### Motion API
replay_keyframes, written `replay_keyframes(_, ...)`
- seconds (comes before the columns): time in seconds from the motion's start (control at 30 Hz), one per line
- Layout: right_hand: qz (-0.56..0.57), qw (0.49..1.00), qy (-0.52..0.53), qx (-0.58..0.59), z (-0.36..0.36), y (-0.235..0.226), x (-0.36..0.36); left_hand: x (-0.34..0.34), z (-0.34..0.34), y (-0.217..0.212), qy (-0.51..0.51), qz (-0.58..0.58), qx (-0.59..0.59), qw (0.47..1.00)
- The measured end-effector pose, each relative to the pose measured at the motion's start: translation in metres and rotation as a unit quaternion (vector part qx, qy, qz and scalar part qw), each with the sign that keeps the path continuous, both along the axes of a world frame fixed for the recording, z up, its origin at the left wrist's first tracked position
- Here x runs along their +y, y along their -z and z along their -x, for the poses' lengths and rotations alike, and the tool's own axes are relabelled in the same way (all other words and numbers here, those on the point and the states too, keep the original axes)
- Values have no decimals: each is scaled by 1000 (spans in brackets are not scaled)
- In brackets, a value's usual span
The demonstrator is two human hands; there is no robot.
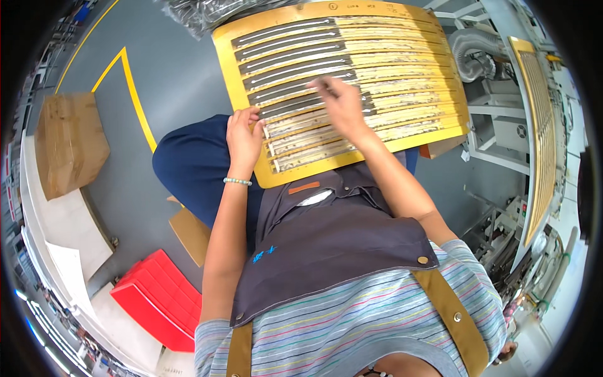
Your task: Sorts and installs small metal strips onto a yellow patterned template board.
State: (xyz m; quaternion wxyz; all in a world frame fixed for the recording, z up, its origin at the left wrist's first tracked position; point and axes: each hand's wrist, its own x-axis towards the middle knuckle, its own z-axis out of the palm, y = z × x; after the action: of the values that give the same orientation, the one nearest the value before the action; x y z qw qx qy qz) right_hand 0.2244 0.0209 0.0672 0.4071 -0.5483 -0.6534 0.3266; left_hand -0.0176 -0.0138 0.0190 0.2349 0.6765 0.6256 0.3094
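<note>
A yellow slotted board (229,63) lies tilted across my lap. Dark strips (295,47) with pale lines along them fill the left part of its upper rows. Lower down and to the right, the rows show a worn, whitish-yellow surface. My left hand (244,141) rests at the board's left edge, thumb and forefinger apart near the end of a row. Over the middle of the board, my right hand (345,112) has its fingers closed around a small dark thing (323,87); motion blur hides what it is.
Crumpled clear plastic (207,12) lies beyond the board. To the left are a cardboard box (72,141) and a red bin (160,298). On the right, another slotted board (537,125) stands by a metal frame with a flexible silver duct (468,50). Yellow tape (135,94) marks the grey floor.
</note>
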Motion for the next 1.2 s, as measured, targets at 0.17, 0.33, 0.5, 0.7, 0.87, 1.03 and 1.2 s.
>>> replay_keyframes(0.17,-80,997,11,11,-16,-21,3,3,-8,-5,-15,1,90,996)
replay_keyframes(0.33,-105,976,-152,-116,18,-9,5,2,-16,-6,-15,24,184,982)
replay_keyframes(0.5,-32,949,-224,-222,39,26,8,8,-8,-3,39,99,-111,988)
replay_keyframes(0.7,-59,978,92,177,1,7,36,37,7,-27,-35,-1,-47,998)
replay_keyframes(0.87,-161,977,-59,-127,-8,-33,58,40,5,-8,-10,7,130,991)
replay_keyframes(1.03,-98,952,-198,-209,42,23,59,45,-7,4,-31,-38,158,986)
replay_keyframes(1.2,-77,950,-194,-234,49,43,57,47,-9,-6,-49,14,145,988)
